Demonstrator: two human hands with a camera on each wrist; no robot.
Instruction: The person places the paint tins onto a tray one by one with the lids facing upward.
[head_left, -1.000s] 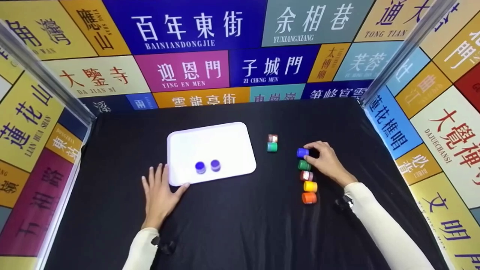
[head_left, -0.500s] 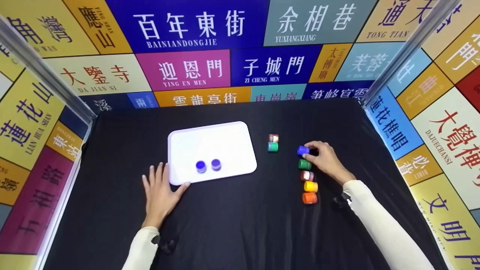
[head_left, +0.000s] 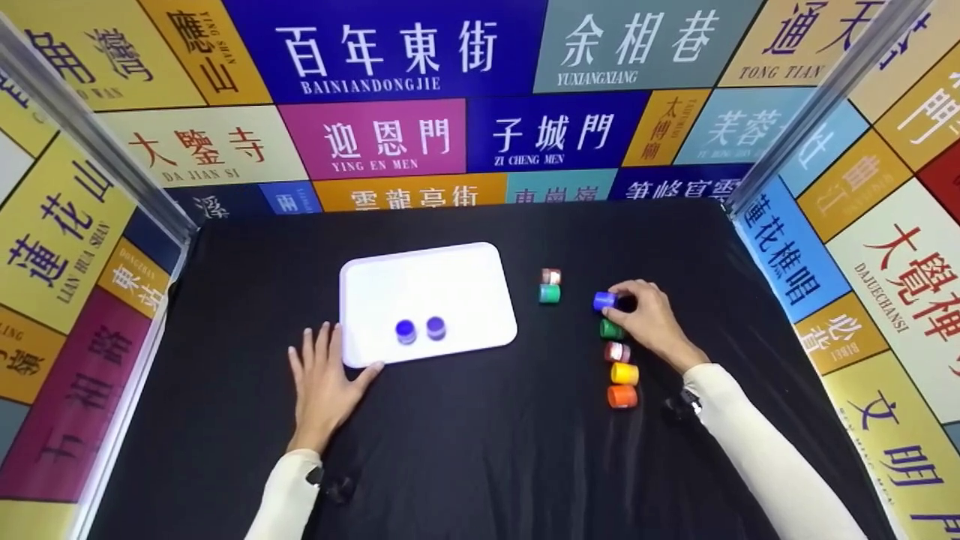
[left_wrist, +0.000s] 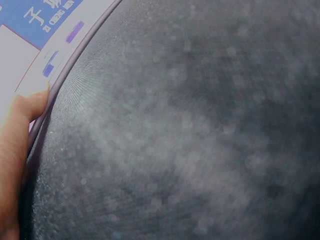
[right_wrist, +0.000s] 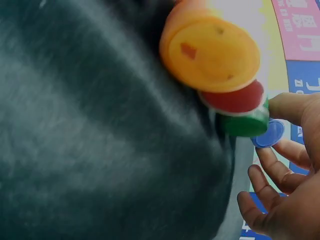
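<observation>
Head view alone shows right hand [head_left: 651, 324] pinching blue jar [head_left: 604, 301]

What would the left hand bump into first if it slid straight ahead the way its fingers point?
Probably nothing soon. The left hand lies flat on the black cloth, thumb touching the white tray at its near corner. Its fingers point just left of the tray, so the way looks free, though it may graze the tray's edge.
</observation>
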